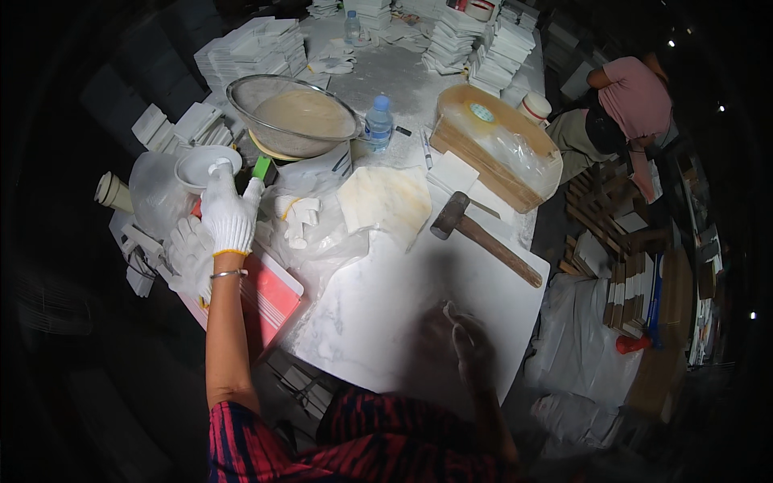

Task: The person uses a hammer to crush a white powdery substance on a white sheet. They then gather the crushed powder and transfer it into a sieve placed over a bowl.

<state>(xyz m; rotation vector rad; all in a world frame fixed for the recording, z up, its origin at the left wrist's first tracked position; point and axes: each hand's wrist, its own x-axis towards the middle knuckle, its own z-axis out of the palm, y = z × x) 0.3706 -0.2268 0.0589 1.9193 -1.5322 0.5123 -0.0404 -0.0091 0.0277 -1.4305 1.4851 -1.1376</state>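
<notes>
My left hand [228, 208], in a white knit glove with a yellow cuff edge, reaches to a small white bowl [187, 171]. Its fingertips lie over the bowl's near rim and inside, while the thumb sticks out sideways beside a small green object [263, 167]. In deep shadow above the white marble-patterned slab [354, 310], my right hand [469, 338] is closed, fingers drawn together. A small pale bit shows at its fingertips, too dim to name. A hammer [491, 241] with a wooden handle rests on the slab beyond that hand.
White gloves [299, 217] and plastic film lie at left centre. Behind are a large metal-rimmed bowl [266, 88], a water bottle [378, 125] and a brown tape-wrapped block [491, 165]. Stacks of white tiles [254, 48] line the far side. A person in pink [640, 97] bends at far right.
</notes>
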